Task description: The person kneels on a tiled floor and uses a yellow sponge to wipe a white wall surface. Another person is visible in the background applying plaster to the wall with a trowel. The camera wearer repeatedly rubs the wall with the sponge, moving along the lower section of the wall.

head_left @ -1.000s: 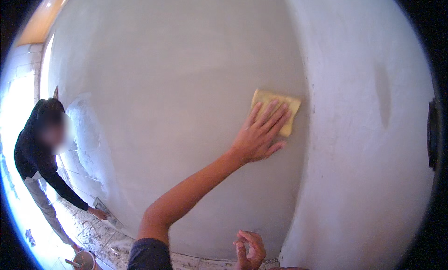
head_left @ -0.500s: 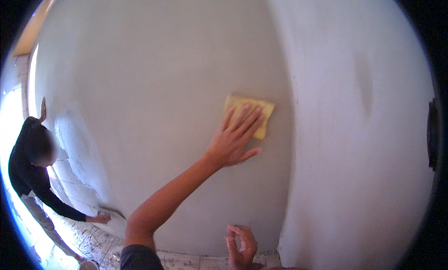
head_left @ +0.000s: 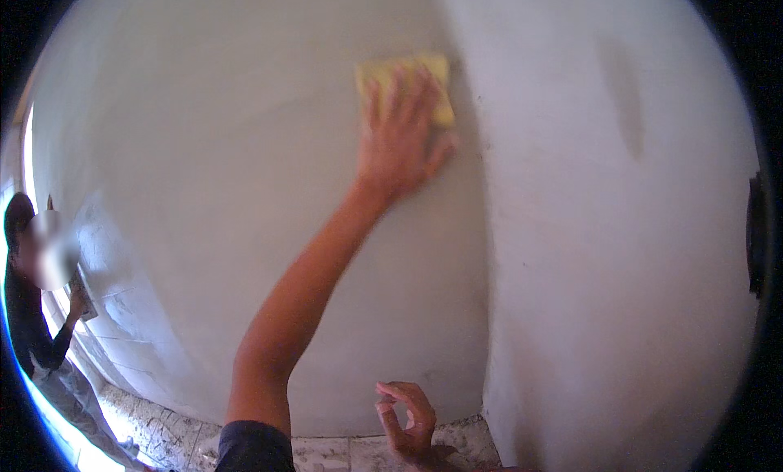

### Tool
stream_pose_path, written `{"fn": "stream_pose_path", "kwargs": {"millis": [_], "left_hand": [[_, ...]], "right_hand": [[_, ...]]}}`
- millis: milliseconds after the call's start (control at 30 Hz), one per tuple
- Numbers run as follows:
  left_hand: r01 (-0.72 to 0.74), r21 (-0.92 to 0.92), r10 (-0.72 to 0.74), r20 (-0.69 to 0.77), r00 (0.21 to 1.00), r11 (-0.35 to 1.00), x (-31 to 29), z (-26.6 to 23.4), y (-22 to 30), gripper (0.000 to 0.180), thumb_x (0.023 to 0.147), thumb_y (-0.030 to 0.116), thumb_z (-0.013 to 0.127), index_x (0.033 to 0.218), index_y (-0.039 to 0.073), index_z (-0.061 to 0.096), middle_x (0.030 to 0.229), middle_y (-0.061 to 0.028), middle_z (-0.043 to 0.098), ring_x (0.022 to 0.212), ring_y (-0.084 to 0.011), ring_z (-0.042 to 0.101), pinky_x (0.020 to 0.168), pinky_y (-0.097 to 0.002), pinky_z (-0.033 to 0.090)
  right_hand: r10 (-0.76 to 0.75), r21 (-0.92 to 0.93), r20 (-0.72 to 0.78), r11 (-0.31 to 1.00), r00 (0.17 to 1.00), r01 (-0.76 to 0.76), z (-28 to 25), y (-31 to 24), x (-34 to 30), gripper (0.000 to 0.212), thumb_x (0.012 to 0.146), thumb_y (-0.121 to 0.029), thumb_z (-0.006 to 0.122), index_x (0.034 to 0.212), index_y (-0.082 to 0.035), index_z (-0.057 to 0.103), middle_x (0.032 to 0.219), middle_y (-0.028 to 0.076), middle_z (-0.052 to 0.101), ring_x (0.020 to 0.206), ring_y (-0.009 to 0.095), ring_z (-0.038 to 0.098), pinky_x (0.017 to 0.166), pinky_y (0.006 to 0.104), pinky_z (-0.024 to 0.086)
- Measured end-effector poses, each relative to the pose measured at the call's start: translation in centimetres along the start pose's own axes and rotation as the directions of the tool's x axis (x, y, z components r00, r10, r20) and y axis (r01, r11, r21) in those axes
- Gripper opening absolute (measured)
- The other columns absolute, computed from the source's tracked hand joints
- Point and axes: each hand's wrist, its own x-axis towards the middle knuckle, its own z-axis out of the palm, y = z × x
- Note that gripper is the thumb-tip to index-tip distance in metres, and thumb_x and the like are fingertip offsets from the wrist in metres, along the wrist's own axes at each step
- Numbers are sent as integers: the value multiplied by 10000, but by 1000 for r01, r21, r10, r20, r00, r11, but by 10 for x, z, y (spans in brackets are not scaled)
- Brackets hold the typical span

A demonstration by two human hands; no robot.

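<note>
My left hand [head_left: 401, 138] is spread flat over a thin yellow square pad [head_left: 442, 71], pressing it against the grey plastered wall [head_left: 228, 195], close to the inside corner. Its fingers are slightly blurred; the pad looks like a sponge sheet, though its exact material is unclear. Low in the picture, my right hand [head_left: 412, 423] hangs before the foot of the wall, thumb and fingers loosely curled with a gap between the tips. Nothing shows in it.
A paler wall [head_left: 603, 293] meets the grey one along the corner at right. At far left a person [head_left: 33, 309] in dark clothes holds a flat trowel-like tool [head_left: 90, 305] near a wet-looking wall patch [head_left: 122, 284]. Dirty, spattered floor tiles [head_left: 318, 456] run below.
My left hand has slid the yellow pad up the wall, its arm straightening. My right hand stays low and curled. The person at left has raised the tool arm, and the view has shifted.
</note>
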Motion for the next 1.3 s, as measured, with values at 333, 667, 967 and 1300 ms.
{"fn": "stream_pose_path", "kwargs": {"millis": [333, 667, 967, 1300], "left_hand": [[99, 162, -90, -57, 994, 982, -37, 6, 26, 600, 990, 359, 540, 1548, 181, 410, 1613, -74, 353, 1466, -346, 330, 1192, -588, 199], [-79, 73, 74, 75, 994, 994, -50, 60, 124, 582, 1052, 380, 393, 1569, 119, 336, 1630, -110, 277, 1493, -301, 220, 1208, -556, 151], [-421, 85, 369, 347, 862, 903, -257, 38, 246, 627, 962, 270, 545, 1565, 222, 382, 1576, -83, 388, 1411, -340, 392, 1123, -606, 314], [-33, 55, 33, -11, 999, 998, -37, 39, 96, 573, 1082, 338, 364, 1577, 62, 286, 1669, -131, 206, 1554, -289, 129, 1263, -554, 46]], "right_hand": [[-57, -38, 12, 998, 998, 58, -26, -28, 1, 286, 928, -58, 625, 1201, 19, 668, 1080, 165, 670, 914, 212, 653, 863, 371, 508], [-27, 13, 23, 1000, 999, 26, -105, -26, 3, 342, 879, -6, 641, 1219, -11, 679, 1125, 179, 690, 934, 288, 658, 898, 408, 513], [-103, -19, 32, 994, 994, 104, -106, -55, -5, 310, 885, -58, 636, 1182, 18, 675, 1091, 185, 671, 882, 232, 651, 853, 367, 519], [-21, -2, 75, 1000, 997, 21, -96, -35, -3, 311, 895, -55, 645, 1201, -7, 680, 1119, 182, 690, 1009, 323, 656, 900, 426, 520]]}}
